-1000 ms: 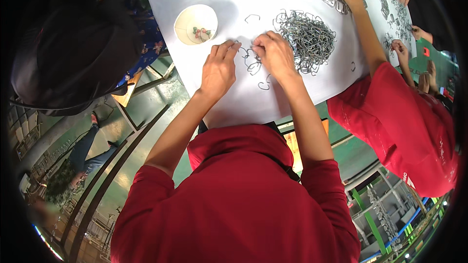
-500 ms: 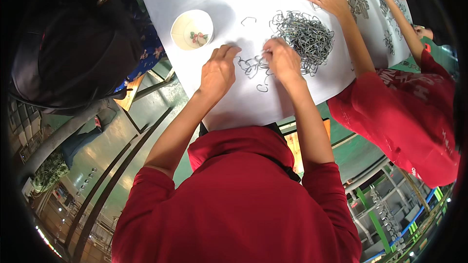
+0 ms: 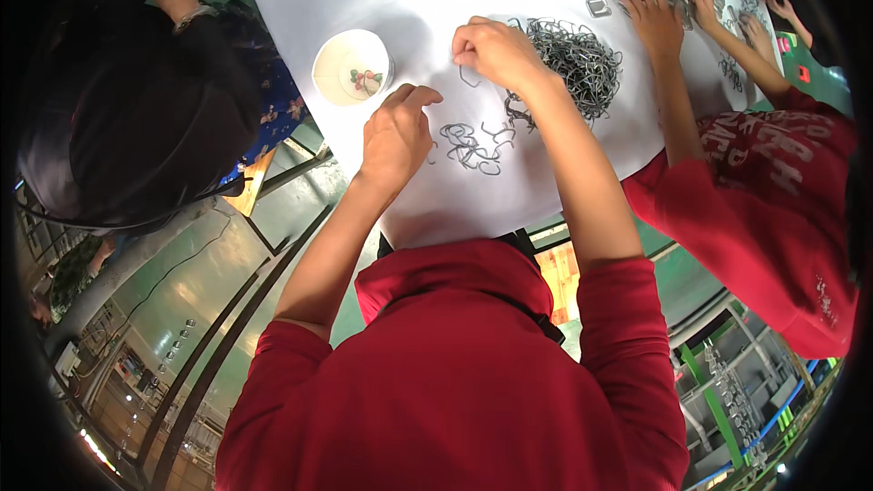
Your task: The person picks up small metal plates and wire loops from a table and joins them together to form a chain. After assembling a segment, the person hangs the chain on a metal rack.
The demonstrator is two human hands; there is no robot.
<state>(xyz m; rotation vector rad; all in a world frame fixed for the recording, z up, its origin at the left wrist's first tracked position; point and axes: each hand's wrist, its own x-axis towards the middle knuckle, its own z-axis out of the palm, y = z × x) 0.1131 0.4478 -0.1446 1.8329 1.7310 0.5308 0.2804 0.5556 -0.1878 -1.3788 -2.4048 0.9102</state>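
Dark grey bent-wire piece (image 3: 469, 78): lying at upper centre of the frame, partly covered by the right hand; visible stretch running down from the fingertips and curving toward the lower right, full long axis hidden.
Right hand (image 3: 496, 53): nearer to the piece, just above it in the frame; fingers bent and drawn together, touching the wire or just beside it, pinched or not impossible to make out.
Left hand (image 3: 397, 135): lower and to the left, apart from the piece; fingers curled, forefinger pointing right, anything between them hidden.
Loose cluster of dark bent-wire hooks (image 3: 473, 147): spread at centre, below the piece, near the left hand's right side.
Tangled heap of dark wire hooks (image 3: 582, 68): just right of the right hand.
White round tub (image 3: 329, 68): left of upper centre, above the left hand, with small red and green bits (image 3: 366, 82) inside.
White-covered counter (image 3: 536, 195): beneath everything listed.
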